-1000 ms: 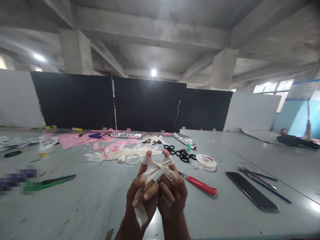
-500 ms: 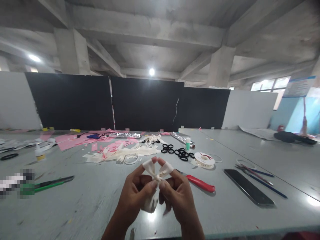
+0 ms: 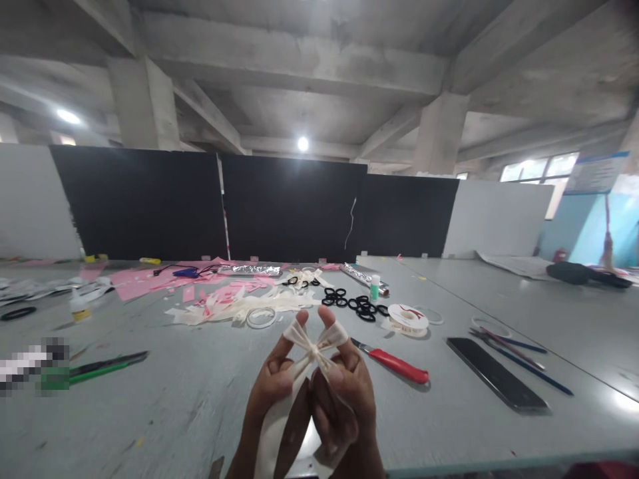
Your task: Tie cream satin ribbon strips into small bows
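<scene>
A cream ribbon bow (image 3: 313, 351) is held up above the front of the table, with its knot in the middle and a loop to each side. My left hand (image 3: 273, 382) is closed on its left side, thumb pressing the ribbon and forefinger at the left loop. On the other side my right hand (image 3: 352, 386) grips the right loop and tail in the same way. One long ribbon tail (image 3: 272, 432) hangs down over my left wrist. Just beyond my right hand lies a red-handled knife (image 3: 399, 366).
Black hair ties (image 3: 367, 307), a ribbon spool (image 3: 408, 319) and a glue stick (image 3: 375, 287) lie behind my hands. Cream and pink strips (image 3: 244, 306) spread to their left. A phone (image 3: 495, 372) rests at right, a green cutter (image 3: 107, 367) at left.
My thumbs have moved down and apart from the knot onto the ribbon below it. The tails are now spread, and the left one hangs out over my wrist.
</scene>
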The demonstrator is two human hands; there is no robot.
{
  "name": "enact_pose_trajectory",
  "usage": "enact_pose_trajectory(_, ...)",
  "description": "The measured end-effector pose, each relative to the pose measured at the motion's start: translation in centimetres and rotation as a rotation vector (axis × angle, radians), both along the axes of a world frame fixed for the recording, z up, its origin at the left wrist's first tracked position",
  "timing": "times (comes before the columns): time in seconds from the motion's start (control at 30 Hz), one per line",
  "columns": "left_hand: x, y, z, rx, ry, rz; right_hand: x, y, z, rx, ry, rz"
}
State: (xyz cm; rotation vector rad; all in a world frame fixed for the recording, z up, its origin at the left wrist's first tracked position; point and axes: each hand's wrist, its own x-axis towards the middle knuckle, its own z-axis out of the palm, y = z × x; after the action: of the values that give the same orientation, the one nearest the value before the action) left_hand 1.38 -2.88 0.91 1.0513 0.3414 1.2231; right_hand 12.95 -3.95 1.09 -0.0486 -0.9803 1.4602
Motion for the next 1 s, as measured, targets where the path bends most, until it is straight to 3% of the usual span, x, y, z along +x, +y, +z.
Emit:
enact_pose_trajectory(0.17, 0.2, -0.7, -0.2, -0.013, -0.067, -0.018, 0.1, -0.2, -0.3, 0.04, 0.048, 0.069)
enact_pose_trajectory(0.3, 0.4, -1.5, 0.3, -0.042, 0.016, 0.011, 1.4, -1.6, 0.4, 0.008, -0.187, 0.044)
enact_pose_trajectory(0.4, 0.4, -2.0, 1.0, 0.079, 0.123, 0.086, 2.4, -2.4, 0.8, -0.004, -0.327, 0.033)
enact_pose_trajectory(0.5, 0.5, -2.4, 1.5, 0.165, 0.177, 0.089, 2.9, -2.4, 0.9, 0.011, -0.366, -0.01)
enact_pose_trajectory(0.67, 0.7, -2.6, 2.1, 0.166, 0.213, 0.061, 2.9, -1.6, 1.2, 0.007, -0.43, -0.141)
enact_pose_trajectory(0.83, 1.3, -3.3, 2.2, 0.122, 0.137, 0.022, 2.1, -1.7, 1.4, -0.067, -0.331, -0.129)
enact_pose_trajectory(1.0, 1.7, -2.6, 0.5, 0.011, -0.056, -0.051, 1.1, -1.7, 0.9, -0.061, -0.14, 0.008)
